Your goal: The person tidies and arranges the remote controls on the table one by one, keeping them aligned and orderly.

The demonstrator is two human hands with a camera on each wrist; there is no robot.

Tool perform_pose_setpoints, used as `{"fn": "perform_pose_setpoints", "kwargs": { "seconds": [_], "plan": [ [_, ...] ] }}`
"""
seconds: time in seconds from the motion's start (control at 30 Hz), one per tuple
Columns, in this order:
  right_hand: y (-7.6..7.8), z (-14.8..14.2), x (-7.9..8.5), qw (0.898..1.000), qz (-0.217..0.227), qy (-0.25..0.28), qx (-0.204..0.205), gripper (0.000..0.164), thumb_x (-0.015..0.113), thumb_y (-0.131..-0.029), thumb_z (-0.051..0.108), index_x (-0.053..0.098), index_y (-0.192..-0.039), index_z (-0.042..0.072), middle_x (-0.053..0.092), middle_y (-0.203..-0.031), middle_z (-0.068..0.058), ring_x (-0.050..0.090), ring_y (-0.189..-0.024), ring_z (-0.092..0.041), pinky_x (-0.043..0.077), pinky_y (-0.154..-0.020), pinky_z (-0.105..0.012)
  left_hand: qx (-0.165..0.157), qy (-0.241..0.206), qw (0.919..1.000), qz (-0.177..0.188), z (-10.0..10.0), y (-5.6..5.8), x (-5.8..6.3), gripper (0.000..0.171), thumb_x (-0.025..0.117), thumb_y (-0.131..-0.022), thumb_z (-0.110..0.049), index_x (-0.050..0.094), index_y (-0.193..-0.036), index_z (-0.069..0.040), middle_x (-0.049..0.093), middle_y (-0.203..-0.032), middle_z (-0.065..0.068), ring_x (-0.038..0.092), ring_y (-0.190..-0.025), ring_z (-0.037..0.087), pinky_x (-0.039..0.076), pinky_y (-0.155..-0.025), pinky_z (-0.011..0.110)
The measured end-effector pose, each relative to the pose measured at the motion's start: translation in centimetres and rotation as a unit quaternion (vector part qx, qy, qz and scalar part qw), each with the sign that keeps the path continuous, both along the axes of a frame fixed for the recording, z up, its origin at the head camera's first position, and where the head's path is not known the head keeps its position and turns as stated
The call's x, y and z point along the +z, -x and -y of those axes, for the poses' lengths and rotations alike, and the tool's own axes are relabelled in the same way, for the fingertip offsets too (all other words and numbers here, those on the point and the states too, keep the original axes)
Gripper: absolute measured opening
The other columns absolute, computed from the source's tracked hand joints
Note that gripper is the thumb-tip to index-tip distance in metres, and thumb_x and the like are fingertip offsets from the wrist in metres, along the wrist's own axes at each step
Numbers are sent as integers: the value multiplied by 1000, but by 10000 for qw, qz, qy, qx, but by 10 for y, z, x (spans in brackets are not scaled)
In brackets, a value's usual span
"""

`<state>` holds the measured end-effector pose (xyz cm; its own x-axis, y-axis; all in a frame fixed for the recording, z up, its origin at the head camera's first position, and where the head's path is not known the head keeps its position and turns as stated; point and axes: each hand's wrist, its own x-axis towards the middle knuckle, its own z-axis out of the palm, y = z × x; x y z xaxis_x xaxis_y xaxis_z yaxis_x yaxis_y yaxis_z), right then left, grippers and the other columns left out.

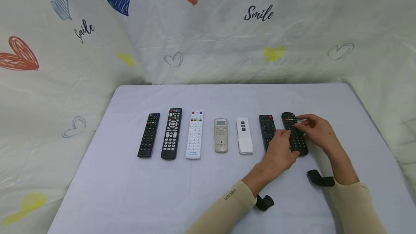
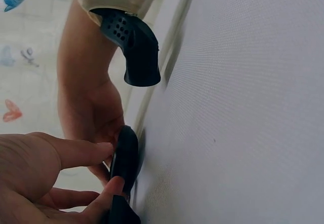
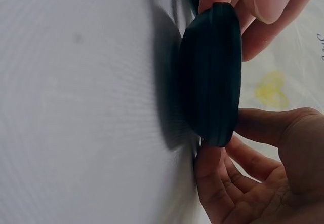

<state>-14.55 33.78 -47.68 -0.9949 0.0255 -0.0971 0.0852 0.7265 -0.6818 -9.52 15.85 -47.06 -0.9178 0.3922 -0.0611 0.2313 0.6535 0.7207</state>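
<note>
Both hands are at a black remote control (image 1: pixel 298 141) with rounded ends, the rightmost of a row. My left hand (image 1: pixel 280 150) pinches it along its left side, with the thumb near its lower end. At its upper right, my right hand (image 1: pixel 317 131) grips the edge, thumb over the button face. The right wrist view shows the remote end-on, its shadow on the cloth, between the left fingers above and the right hand (image 3: pixel 273 168) below. Another black remote control (image 1: pixel 267 128) lies just left, partly hidden by the left hand.
Further left lie a white slim remote (image 1: pixel 245 136), a beige remote with a small display (image 1: pixel 221 136), a long white remote (image 1: pixel 195 136) and two black remotes. All rest on a table (image 1: pixel 130 198) under white cloth. Behind hangs a heart-patterned curtain (image 1: pixel 214 39).
</note>
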Motion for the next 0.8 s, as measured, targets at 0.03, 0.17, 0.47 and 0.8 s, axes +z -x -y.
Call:
{"fn": "perform_pose_setpoints", "kwargs": {
  "seconds": [0.03, 0.17, 0.47, 0.8],
  "plan": [
    [0, 0, 0, 10000, 0, -2, 5, 47, 63, -104, 27, 59, -137, -7, 69, -111, -29, 55, -70, 6, 52, -59, -22, -9, 8, 10000, -9, 0, 0, 0, 66, 80, -93, -25, 52, -150, -6, 54, -144, 2, 59, -97, -7, 48, -79, 3],
    [-1, 0, 2, 10000, 12, -20, 29, 47, 63, -104, 25, 58, -137, -8, 69, -111, -30, 56, -70, 5, 53, -58, -23, -60, 88, 9999, -20, 0, 1, 1, 65, 79, -94, -26, 51, -150, -6, 54, -145, 3, 61, -107, -3, 50, -88, 6],
    [-2, 1, 3, 10000, 48, 1, 36, 47, 62, -105, 26, 58, -138, -8, 68, -112, -31, 55, -72, 7, 53, -60, -22, -68, 309, 9995, -80, -2, 1, 5, 68, 78, -95, -30, 49, -151, -6, 54, -149, 3, 59, -132, 6, 50, -106, 15],
    [-2, -2, 2, 9999, 111, 100, 37, 52, 61, -106, 32, 56, -140, -8, 68, -116, -32, 57, -72, 8, 54, -61, -21, -25, -33, 9999, -148, 4, 0, 11, 67, 75, -97, -28, 47, -153, -7, 48, -159, 3, 50, -144, 8, 44, -113, 16]
  ]
}}
